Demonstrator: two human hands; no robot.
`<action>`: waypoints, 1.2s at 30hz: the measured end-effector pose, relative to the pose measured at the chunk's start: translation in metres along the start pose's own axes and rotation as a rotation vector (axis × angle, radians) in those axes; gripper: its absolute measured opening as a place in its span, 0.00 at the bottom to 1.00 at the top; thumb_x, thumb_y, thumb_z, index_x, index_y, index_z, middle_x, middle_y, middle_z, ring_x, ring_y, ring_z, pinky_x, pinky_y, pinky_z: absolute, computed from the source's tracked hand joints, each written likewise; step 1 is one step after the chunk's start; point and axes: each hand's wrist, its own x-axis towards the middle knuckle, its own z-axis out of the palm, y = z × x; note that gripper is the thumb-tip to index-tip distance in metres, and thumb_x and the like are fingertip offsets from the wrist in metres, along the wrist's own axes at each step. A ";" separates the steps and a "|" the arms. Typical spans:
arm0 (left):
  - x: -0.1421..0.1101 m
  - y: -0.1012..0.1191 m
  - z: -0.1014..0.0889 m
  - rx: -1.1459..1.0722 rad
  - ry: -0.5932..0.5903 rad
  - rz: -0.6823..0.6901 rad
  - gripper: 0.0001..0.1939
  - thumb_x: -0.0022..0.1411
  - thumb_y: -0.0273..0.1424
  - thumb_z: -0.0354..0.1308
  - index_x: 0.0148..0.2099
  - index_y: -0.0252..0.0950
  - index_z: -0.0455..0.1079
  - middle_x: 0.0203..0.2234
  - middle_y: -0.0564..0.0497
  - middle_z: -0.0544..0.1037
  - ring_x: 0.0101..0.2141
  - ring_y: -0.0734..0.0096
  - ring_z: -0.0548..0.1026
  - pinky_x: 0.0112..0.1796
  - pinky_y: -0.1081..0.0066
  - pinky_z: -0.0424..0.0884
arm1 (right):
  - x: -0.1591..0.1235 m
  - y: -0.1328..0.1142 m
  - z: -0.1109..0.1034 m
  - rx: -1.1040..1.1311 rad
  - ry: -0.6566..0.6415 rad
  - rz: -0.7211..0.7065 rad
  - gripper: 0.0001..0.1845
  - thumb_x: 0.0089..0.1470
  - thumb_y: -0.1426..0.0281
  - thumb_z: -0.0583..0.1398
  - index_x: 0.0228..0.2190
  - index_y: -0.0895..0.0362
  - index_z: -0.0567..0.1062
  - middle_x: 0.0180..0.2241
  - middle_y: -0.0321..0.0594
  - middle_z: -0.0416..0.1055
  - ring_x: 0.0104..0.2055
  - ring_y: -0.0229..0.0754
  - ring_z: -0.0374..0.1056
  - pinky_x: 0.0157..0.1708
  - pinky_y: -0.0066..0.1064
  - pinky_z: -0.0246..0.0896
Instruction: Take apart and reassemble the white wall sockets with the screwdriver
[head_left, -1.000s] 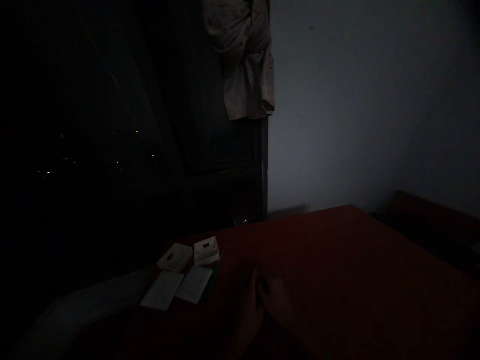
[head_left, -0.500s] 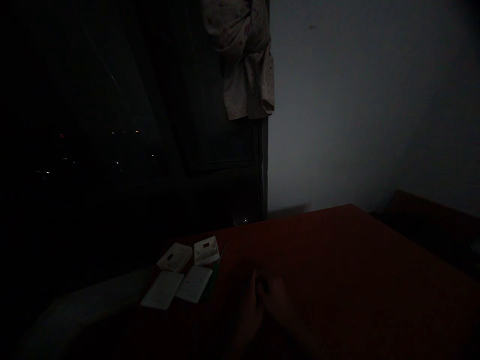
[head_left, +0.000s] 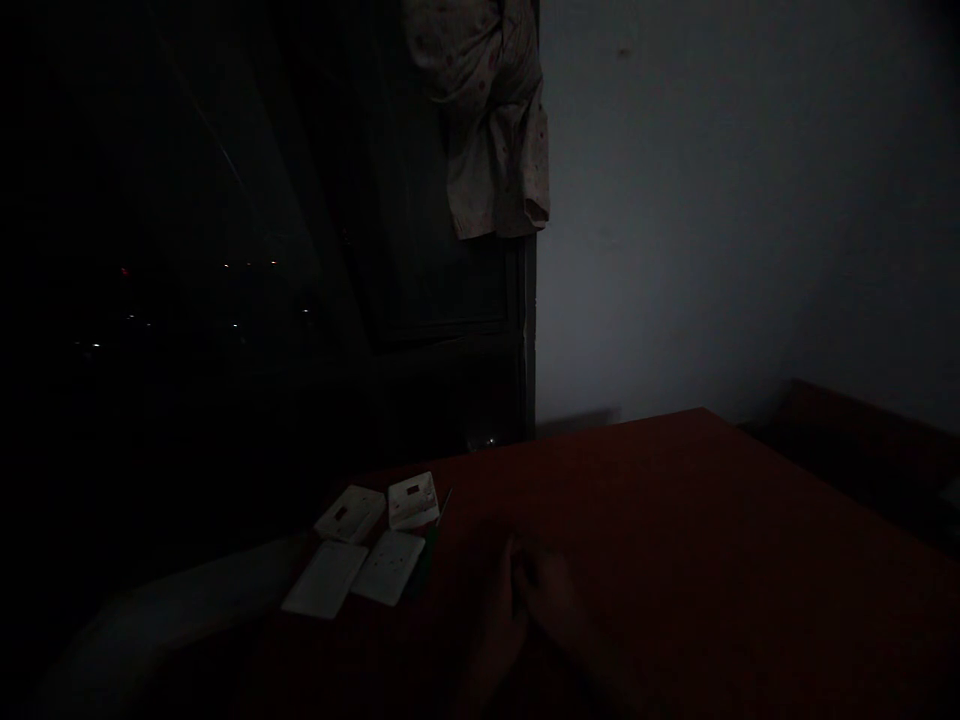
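Note:
In dim light, my left hand [head_left: 504, 610] and my right hand [head_left: 551, 590] rest together near the front of the reddish-brown table [head_left: 675, 520]. Their fingers are closed and meet; whatever is between them, if anything, is lost in the dark. Left of them lies a screwdriver with a green handle [head_left: 429, 556] and a thin shaft pointing away from me. Beside it is a white socket faceplate [head_left: 390, 568] with small holes. A plainer white plate [head_left: 326, 580] is further left. Behind the plates sit two white mounting boxes, a left one [head_left: 352, 513] and a right one [head_left: 412, 505], each with a rectangular cutout.
A dark window [head_left: 225, 250] with small distant lights is at the left, beyond the table. Patterned cloth [head_left: 495, 130] hangs at its right edge. A pale wall [head_left: 712, 220] stands behind the table. Another dark reddish furniture edge [head_left: 840, 405] shows at the right.
The picture is slightly darker now. My hands and the things on the table stay where they were.

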 end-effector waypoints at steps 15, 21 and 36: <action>0.001 -0.006 0.001 0.050 0.001 0.032 0.34 0.58 0.26 0.45 0.67 0.30 0.49 0.63 0.42 0.58 0.62 0.63 0.58 0.61 0.61 0.53 | 0.000 -0.007 -0.005 0.011 -0.009 -0.029 0.18 0.52 0.75 0.50 0.37 0.59 0.77 0.37 0.45 0.78 0.39 0.43 0.73 0.40 0.29 0.63; 0.002 -0.006 0.002 0.053 -0.025 -0.009 0.33 0.59 0.27 0.45 0.67 0.30 0.49 0.63 0.41 0.58 0.62 0.62 0.58 0.61 0.63 0.52 | -0.002 -0.006 -0.005 -0.010 -0.006 -0.011 0.18 0.53 0.73 0.50 0.41 0.58 0.76 0.40 0.45 0.77 0.41 0.42 0.73 0.40 0.29 0.63; 0.004 -0.012 0.004 0.075 0.012 0.046 0.33 0.59 0.27 0.45 0.67 0.29 0.50 0.62 0.40 0.60 0.61 0.60 0.60 0.60 0.59 0.54 | 0.001 -0.001 -0.001 0.008 -0.002 -0.021 0.18 0.51 0.74 0.51 0.40 0.59 0.76 0.39 0.45 0.77 0.40 0.43 0.73 0.40 0.29 0.63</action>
